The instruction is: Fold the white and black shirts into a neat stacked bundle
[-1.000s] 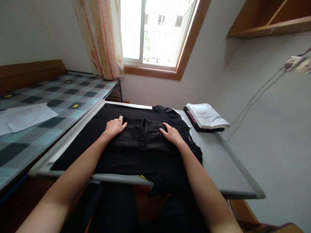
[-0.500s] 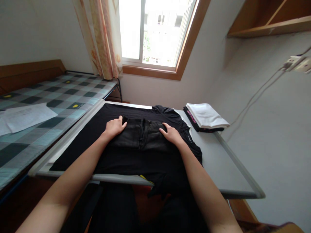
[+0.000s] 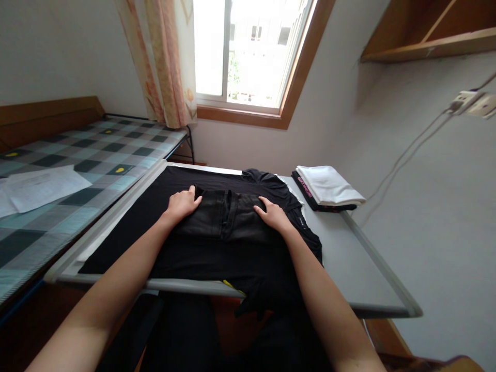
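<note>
A folded pair of dark grey jeans [image 3: 227, 218] lies on top of black clothing [image 3: 155, 206] spread over a grey table [image 3: 356, 263]. My left hand [image 3: 182, 202] rests flat on the left side of the jeans, fingers stretched out. My right hand [image 3: 272, 213] lies flat on their right side, fingers also spread. Neither hand grips anything. Part of the black cloth hangs over the table's near edge.
A folded white garment [image 3: 328, 185] sits on a folded black one at the table's far right corner. A bed with a checked cover [image 3: 96, 150] and white papers [image 3: 36, 187] stands to the left. A window [image 3: 248, 51], curtain and wall cable are behind.
</note>
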`<state>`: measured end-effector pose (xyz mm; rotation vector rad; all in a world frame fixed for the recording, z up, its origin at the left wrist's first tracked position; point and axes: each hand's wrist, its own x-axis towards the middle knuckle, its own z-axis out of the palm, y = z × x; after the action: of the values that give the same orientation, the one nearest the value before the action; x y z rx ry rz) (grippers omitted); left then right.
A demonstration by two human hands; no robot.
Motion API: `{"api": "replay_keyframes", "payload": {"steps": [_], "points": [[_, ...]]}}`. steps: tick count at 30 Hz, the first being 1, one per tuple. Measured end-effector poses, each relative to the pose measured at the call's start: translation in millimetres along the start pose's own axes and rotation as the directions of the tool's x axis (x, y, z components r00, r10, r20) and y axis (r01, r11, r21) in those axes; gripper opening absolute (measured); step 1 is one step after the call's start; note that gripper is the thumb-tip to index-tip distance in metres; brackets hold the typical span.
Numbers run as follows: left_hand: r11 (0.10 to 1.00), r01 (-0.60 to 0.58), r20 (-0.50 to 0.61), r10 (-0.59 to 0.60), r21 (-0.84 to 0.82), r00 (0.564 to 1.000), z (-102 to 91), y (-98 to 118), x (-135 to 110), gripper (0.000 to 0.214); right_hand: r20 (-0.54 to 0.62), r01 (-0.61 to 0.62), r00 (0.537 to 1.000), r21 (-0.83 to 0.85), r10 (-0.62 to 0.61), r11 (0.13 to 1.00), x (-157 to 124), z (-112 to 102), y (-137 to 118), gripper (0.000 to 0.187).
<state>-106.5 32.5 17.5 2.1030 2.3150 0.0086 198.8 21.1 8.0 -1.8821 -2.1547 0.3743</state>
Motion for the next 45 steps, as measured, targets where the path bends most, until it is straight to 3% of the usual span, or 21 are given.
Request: {"api": "replay_keyframes", "payload": {"steps": [45], "points": [[1.000,0.001,0.004,-0.001,0.015,1.000,-0.3,0.7,0.3,0.056,0.005,-0.001,1.000,-0.019,0.001,1.000,-0.3,-0.7,0.0,0.057]]}}
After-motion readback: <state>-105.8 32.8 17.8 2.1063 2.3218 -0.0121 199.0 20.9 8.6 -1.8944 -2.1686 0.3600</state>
